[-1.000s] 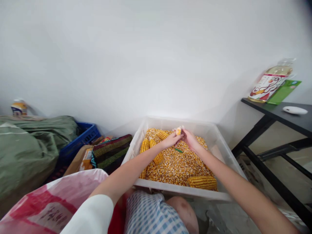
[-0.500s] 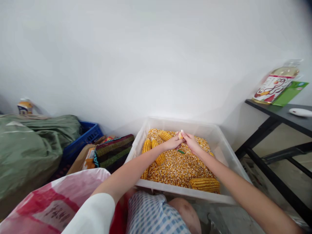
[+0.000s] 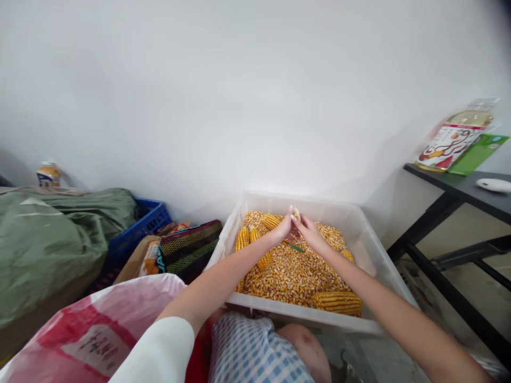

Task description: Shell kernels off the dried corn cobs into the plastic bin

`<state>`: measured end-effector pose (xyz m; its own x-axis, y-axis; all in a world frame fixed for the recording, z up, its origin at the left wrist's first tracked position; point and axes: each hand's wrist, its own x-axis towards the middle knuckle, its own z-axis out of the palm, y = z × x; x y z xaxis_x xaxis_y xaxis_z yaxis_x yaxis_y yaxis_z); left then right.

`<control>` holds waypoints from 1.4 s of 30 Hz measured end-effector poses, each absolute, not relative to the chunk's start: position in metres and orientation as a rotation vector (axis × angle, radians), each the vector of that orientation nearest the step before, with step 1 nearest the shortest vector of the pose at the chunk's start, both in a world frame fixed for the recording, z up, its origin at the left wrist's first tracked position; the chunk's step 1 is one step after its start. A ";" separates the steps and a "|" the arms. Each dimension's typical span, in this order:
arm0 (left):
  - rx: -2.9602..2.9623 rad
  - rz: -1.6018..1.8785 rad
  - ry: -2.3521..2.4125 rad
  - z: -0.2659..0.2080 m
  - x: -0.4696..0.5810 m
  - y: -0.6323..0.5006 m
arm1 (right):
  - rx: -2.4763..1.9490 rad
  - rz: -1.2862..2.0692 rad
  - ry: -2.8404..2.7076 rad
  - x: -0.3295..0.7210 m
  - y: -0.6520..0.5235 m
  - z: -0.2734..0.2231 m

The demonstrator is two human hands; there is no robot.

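Both my hands meet above the back part of a white plastic bin [image 3: 369, 242] filled with loose corn kernels [image 3: 295, 276]. Between them is a pale, mostly stripped corn cob [image 3: 296, 214], seen only in part. My left hand [image 3: 284, 227] is closed against its left side, and my right hand [image 3: 310, 230] presses on it from the right with the fingers extended. A few kernels show just under the hands. Several whole yellow corn cobs lie at the bin's left side, and one corn cob [image 3: 336, 302] rests in the front right corner. A small green object [image 3: 296, 248] lies on the kernels below my hands.
A pink and white plastic bag [image 3: 99, 330] stands at front left. Beyond it are a mesh pouch [image 3: 190, 249], a blue crate [image 3: 154, 218] and a green cloth bag [image 3: 59, 234]. A dark shelf [image 3: 455, 181] on the right holds a bottle [image 3: 459, 135].
My hands have turned more upright around the cob, with fingers pointing up, and loose kernels now show beneath them. The view has shifted slightly.
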<state>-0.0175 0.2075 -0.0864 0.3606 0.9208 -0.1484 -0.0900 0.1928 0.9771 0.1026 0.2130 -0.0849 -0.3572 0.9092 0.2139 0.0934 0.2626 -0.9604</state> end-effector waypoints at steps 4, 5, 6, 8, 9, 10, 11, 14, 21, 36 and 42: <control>1.092 0.838 0.933 -0.081 -0.025 0.206 | -0.865 1.021 -1.858 0.109 0.218 -0.084; 1.072 0.840 0.932 -0.079 -0.027 0.206 | -0.836 0.973 -1.920 0.110 0.219 -0.084; 1.047 0.846 0.928 -0.077 -0.028 0.205 | -0.811 0.931 -1.970 0.111 0.219 -0.083; 0.981 0.867 0.892 -0.076 -0.028 0.205 | -0.775 0.891 -2.006 0.111 0.219 -0.083; 0.944 0.885 0.866 -0.075 -0.026 0.204 | -0.763 0.896 -1.989 0.110 0.217 -0.082; 0.912 0.909 0.844 -0.076 -0.024 0.204 | -0.754 0.911 -1.959 0.109 0.216 -0.082; 0.888 0.937 0.830 -0.076 -0.022 0.204 | -0.752 0.933 -1.921 0.108 0.214 -0.082; 0.879 1.041 0.856 -0.078 -0.012 0.204 | -0.821 0.992 -1.759 0.104 0.211 -0.083; 0.887 1.068 0.846 -0.076 -0.004 0.203 | -0.923 1.115 -1.562 0.106 0.215 -0.080; 0.940 0.929 0.807 -0.083 -0.015 0.206 | -0.937 1.336 -1.466 0.107 0.220 -0.084; 0.846 1.042 0.816 -0.080 -0.019 0.210 | -0.851 1.389 -1.555 0.106 0.215 -0.074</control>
